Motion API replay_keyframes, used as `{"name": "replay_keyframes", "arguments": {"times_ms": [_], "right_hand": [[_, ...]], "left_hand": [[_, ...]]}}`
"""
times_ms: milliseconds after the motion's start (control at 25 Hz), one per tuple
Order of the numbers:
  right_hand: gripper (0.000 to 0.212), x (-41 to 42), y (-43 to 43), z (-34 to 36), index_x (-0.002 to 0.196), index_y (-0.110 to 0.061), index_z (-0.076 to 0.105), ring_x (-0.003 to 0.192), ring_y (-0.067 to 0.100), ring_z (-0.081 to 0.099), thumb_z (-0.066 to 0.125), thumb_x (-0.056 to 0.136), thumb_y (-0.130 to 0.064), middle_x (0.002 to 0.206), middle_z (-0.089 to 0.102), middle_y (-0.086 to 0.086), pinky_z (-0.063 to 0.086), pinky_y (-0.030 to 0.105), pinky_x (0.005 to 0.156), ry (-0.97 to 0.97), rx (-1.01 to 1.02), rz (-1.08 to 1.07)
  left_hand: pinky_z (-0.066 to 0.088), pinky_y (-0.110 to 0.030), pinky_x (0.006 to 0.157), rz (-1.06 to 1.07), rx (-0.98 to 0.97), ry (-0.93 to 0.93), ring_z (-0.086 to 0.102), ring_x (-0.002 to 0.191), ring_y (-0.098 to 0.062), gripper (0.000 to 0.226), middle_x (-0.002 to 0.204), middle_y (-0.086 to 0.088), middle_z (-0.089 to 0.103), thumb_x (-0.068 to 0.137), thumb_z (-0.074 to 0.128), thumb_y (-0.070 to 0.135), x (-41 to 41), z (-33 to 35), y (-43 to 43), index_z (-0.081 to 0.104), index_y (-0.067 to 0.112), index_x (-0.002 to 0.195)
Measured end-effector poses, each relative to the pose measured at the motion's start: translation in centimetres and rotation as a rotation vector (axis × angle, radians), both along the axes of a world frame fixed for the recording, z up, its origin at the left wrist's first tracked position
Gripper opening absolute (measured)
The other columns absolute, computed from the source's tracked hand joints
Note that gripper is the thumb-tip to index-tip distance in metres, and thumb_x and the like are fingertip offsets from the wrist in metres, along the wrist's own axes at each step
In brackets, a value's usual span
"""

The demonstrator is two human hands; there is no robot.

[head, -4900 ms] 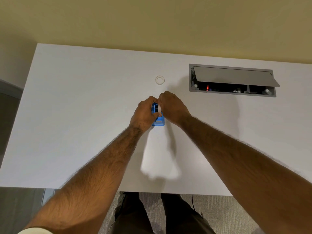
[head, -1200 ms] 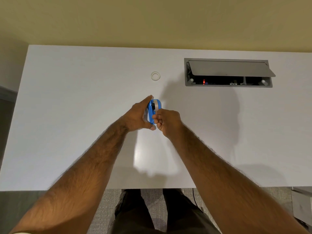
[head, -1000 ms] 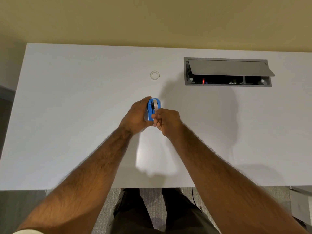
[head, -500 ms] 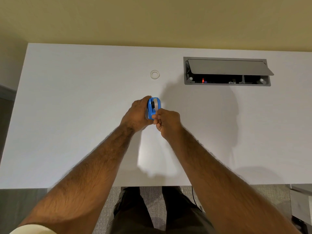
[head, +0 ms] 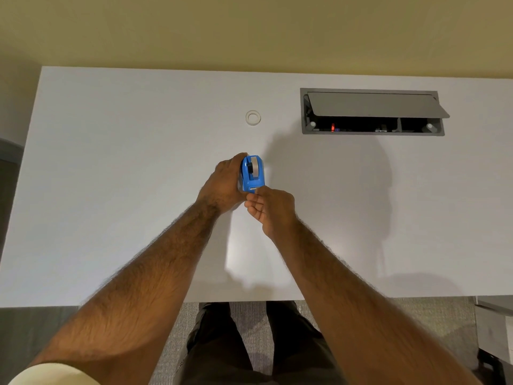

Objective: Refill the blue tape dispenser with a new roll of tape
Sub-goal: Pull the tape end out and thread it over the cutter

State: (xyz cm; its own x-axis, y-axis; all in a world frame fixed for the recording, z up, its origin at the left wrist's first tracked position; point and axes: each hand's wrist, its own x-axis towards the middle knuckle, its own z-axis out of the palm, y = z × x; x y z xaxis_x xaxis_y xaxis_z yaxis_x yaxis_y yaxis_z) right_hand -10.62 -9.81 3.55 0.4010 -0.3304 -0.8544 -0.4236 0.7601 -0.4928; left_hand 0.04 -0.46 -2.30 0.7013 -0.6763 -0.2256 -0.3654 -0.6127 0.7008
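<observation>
**Dispenser held mid-table**

The blue dispenser (head: 252, 173), a grey roll (head: 255, 167) seated in it, stands at the centre of the white table (head: 111, 190). The left hand (head: 223, 187) grips its side; the right hand (head: 270, 208) pinches at its near end. An empty core (head: 253, 117) and open grey cable box (head: 372, 112) lie well beyond, with bare tabletop all around.

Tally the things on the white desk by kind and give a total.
Blue tape dispenser, roll loaded: 1
Loose white ring: 1
Hands, left hand and right hand: 2
Cable box set in the desk: 1
Total: 5
</observation>
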Motion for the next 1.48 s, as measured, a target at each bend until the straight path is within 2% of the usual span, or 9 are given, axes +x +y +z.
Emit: {"name": "replay_keyframes", "arguments": {"times_ms": [120,280,480,600,760,1080,1200,1360,1480], "right_hand": [[0.03,0.0,0.0,0.0,0.121,-0.001,0.058,0.082,0.023,0.073,0.057,0.094,-0.013,0.098,0.073,0.014,0.058,0.028,0.068,-0.012,0.007,0.016],[0.028,0.4,0.5,-0.1,0.119,-0.002,0.06,0.076,0.02,0.074,0.057,0.094,-0.013,0.091,0.074,0.011,0.059,0.024,0.057,0.035,-0.02,-0.02],[0.024,0.3,0.5,-0.4,0.114,-0.004,0.062,0.078,0.022,0.074,0.058,0.093,-0.014,0.093,0.075,0.012,0.058,0.026,0.062,0.052,-0.014,-0.035],[0.018,0.3,0.5,-0.7,0.105,-0.006,0.064,0.073,0.02,0.073,0.06,0.094,-0.02,0.087,0.074,0.009,0.057,0.027,0.062,0.086,-0.007,-0.04],[0.021,0.1,0.6,-1.1,0.108,-0.005,0.063,0.072,0.019,0.074,0.061,0.095,-0.022,0.09,0.074,0.01,0.059,0.028,0.067,0.064,-0.014,-0.019],[0.019,-0.3,0.5,-1.8,0.101,-0.009,0.067,0.075,0.02,0.075,0.065,0.091,-0.024,0.088,0.076,0.009,0.06,0.026,0.062,-0.003,-0.077,0.041],[0.015,-0.1,0.4,-2.0,0.093,-0.013,0.067,0.077,0.02,0.076,0.068,0.09,-0.027,0.089,0.076,0.009,0.061,0.027,0.065,-0.002,-0.094,0.056],[0.014,-0.4,0.2,-2.4,0.092,-0.014,0.067,0.078,0.02,0.075,0.067,0.091,-0.028,0.088,0.076,0.008,0.061,0.025,0.064,-0.018,-0.107,0.079],[0.019,-0.9,0.3,-2.8,0.096,-0.014,0.067,0.079,0.02,0.075,0.066,0.09,-0.033,0.087,0.075,0.005,0.06,0.024,0.065,-0.05,-0.124,0.104]], "left_hand": [[0.035,-0.024,0.087,0.001,-0.021,-0.03,0.046,0.101,-0.009,0.077,0.12,-0.001,0.064,0.069,0.079,0.044,0.0,-0.3,0.1,0.045,0.023,0.135],[0.038,-0.028,0.092,0.003,-0.001,-0.037,0.045,0.105,-0.009,0.078,0.124,0.0,0.062,0.072,0.081,0.039,0.1,-0.4,0.1,0.043,0.023,0.138],[0.038,-0.029,0.094,-0.004,0.002,-0.047,0.044,0.106,-0.009,0.08,0.126,0.0,0.062,0.071,0.08,0.043,0.0,-0.6,0.2,0.042,0.023,0.139],[0.034,-0.029,0.096,-0.01,0.008,-0.048,0.051,0.114,-0.016,0.086,0.131,-0.003,0.061,0.071,0.081,0.045,0.0,-0.5,0.2,0.041,0.021,0.142],[0.033,-0.029,0.097,-0.01,0.009,-0.052,0.053,0.121,-0.023,0.087,0.134,-0.004,0.06,0.072,0.083,0.044,-0.1,-0.6,0.1,0.04,0.02,0.144],[0.036,-0.028,0.091,0.003,-0.009,-0.037,0.047,0.104,-0.011,0.086,0.125,-0.002,0.063,0.066,0.075,0.051,-0.1,-0.8,0.1,0.041,0.023,0.14],[0.036,-0.029,0.093,0.002,0.013,-0.017,0.045,0.107,-0.01,0.088,0.127,0.0,0.061,0.067,0.075,0.052,0.0,-1.1,0.2,0.038,0.025,0.142],[0.035,-0.03,0.096,0.001,0.018,-0.01,0.05,0.113,-0.016,0.088,0.129,0.0,0.06,0.068,0.077,0.051,0.1,-1.5,0.2,0.038,0.025,0.143],[0.034,-0.029,0.095,0.007,0.002,-0.017,0.047,0.109,-0.012,0.088,0.129,-0.002,0.061,0.068,0.076,0.053,0.0,-1.4,0.1,0.039,0.024,0.142]]}}
